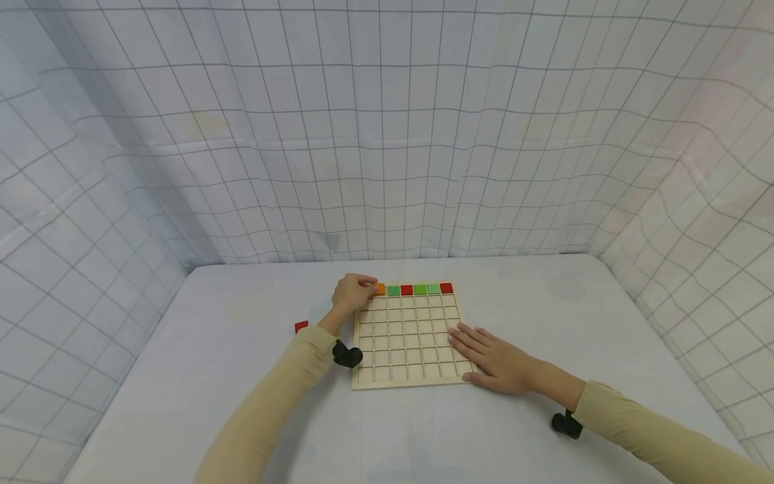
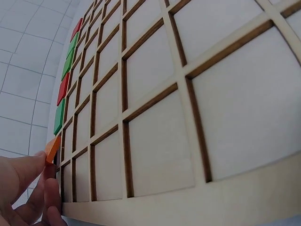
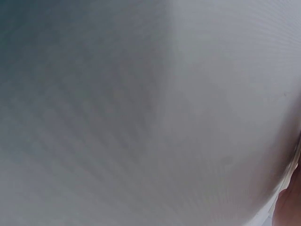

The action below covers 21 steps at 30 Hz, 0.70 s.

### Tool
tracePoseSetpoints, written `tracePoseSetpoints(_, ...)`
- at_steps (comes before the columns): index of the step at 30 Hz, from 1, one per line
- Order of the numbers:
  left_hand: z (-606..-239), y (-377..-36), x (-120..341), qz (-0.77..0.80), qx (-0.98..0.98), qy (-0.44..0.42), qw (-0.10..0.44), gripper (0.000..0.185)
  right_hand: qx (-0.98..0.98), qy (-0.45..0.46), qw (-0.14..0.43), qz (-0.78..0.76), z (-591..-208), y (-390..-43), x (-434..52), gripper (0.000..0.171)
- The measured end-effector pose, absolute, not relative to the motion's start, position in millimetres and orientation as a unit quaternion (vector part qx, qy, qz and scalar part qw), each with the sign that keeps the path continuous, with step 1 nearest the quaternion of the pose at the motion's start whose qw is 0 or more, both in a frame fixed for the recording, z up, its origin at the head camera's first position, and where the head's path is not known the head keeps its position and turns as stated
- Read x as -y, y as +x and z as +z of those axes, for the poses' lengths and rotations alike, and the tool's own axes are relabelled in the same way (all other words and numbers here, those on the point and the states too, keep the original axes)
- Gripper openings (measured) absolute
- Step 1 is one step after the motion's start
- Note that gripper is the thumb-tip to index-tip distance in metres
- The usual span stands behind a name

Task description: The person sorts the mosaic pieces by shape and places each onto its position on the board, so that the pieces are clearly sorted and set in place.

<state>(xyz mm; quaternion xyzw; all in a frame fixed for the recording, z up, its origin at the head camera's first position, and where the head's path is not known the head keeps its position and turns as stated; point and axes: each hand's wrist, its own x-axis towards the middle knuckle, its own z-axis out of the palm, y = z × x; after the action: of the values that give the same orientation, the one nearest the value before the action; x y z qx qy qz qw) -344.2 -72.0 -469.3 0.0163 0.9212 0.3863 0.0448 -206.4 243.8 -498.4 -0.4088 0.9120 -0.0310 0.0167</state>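
A wooden grid board (image 1: 407,376) lies on the white table; its far row holds green and red tiles (image 1: 420,290). My left hand (image 1: 353,293) is at the board's far left corner and pinches an orange tile (image 1: 379,290) beside the first green tile. The left wrist view shows the orange tile (image 2: 52,149) tilted at my fingertips (image 2: 33,176), over the end of the tile row (image 2: 66,77) on the board (image 2: 155,141). My right hand (image 1: 496,356) lies flat with straight fingers on the board's near right corner. The right wrist view shows only blurred white surface.
A loose red tile (image 1: 301,327) lies on the table left of the board. White gridded cloth walls (image 1: 387,134) close in the back and both sides. The table (image 1: 199,376) runs wide on either side of the board.
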Motion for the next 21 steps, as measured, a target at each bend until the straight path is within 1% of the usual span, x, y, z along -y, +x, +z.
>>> tracePoseSetpoints(10, -468.8, -342.0, 69.5, 0.374, -0.926, 0.018, 0.043, 0.028, -0.911, -0.41, 0.015, -0.029, -499.6, -207.4, -244.2, 0.069)
tracePoseSetpoints(21, -471.9, -342.3, 67.8, 0.373, -0.927, 0.006, 0.031, 0.024, -0.913, -0.407, 0.019, -0.031, -499.1, -207.4, -243.6, 0.069)
